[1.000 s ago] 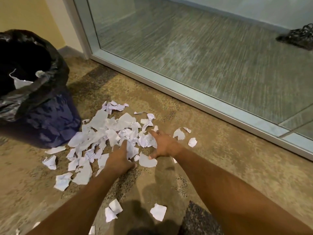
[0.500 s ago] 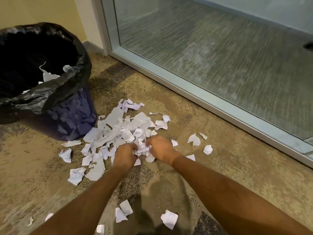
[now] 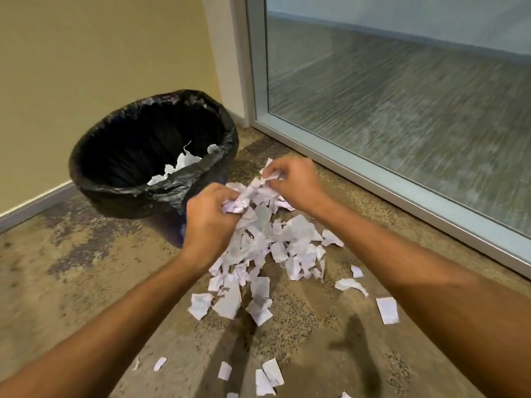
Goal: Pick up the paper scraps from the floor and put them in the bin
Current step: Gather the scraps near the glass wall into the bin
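Both hands hold one bunch of white paper scraps (image 3: pixel 254 193) lifted above the floor, just right of the bin. My left hand (image 3: pixel 208 222) grips the bunch's lower left side. My right hand (image 3: pixel 293 183) pinches its upper right end. Below them a heap of torn scraps (image 3: pixel 275 248) lies on the brown carpet. Single scraps (image 3: pixel 388 310) are strewn nearer to me. The bin (image 3: pixel 198 179) has a black bag liner, stands at the left by the wall, and holds some white scraps (image 3: pixel 179 166) inside.
A yellow wall (image 3: pixel 100 67) with a grey skirting runs behind the bin. A glass panel in a metal frame (image 3: pixel 359 173) borders the floor on the right. Bare brown carpet (image 3: pixel 71 268) stretches to the left of my arms.
Both hands closed on a bunch of scraps on the floor and lifted it up toward the bin. The camera view has swung up and left, bringing the bin's opening into sight.
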